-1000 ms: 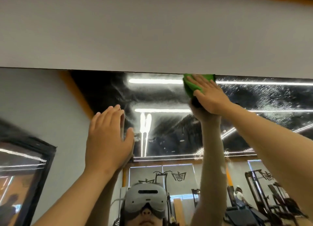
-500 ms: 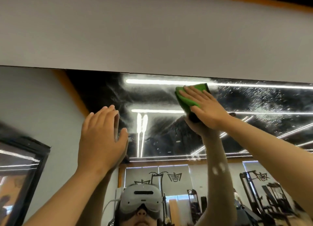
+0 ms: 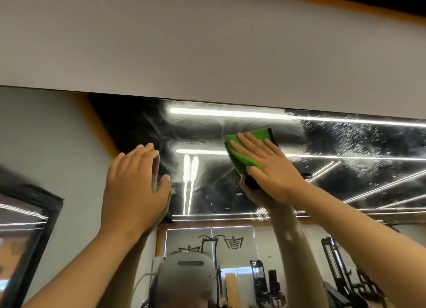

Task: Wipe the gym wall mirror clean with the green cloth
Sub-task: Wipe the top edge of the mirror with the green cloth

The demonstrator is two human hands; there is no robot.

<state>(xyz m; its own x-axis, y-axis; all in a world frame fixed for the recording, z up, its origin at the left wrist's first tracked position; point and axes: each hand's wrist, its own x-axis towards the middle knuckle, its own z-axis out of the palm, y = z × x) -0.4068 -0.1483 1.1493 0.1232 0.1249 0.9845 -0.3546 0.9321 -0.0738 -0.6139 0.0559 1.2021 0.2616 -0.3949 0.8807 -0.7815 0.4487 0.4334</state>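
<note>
Your left hand (image 3: 136,187) lay open, fingers straight and close together, its palm seemingly flat on the left part of the mirror (image 3: 334,187). Your right hand (image 3: 269,167), fingers straight and slightly fanned, pressed the cloth (image 3: 244,153) against the mirror, just below its top edge and near its middle.

The folded cloth looked soft and light. I judged it would bunch or slip under a loose palm, so a broad flat press over its middle suited it better than a pinch at a corner. The mirror was stiff and smooth, likely slick where wet, and breakable, so it called for even pressure.

Droplets (image 3: 359,141) speckled the mirror's upper right, which I took to be unwiped. No container showed anywhere.
</note>
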